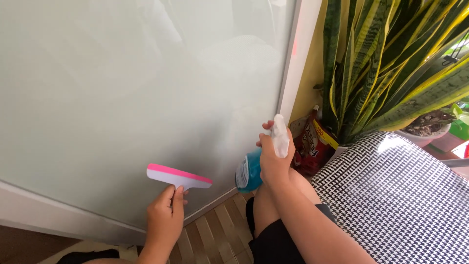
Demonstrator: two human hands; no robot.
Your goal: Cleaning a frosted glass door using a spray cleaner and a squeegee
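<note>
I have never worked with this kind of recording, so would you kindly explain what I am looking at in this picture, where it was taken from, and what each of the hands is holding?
There is no machine here: a person works with two bare hands, and the single picture comes from a camera worn on their head, looking down at them. The left hand holds a small squeegee, white with a pink edge, close to a large frosted glass panel; I cannot tell whether it touches the glass. The right hand grips a spray bottle of blue liquid with a white trigger top, aimed toward the panel. Below are the person's bare knee and a wooden slat floor. To the right stand a tall striped plant, a red packet beside it, and a surface covered in black-and-white houndstooth.
</note>
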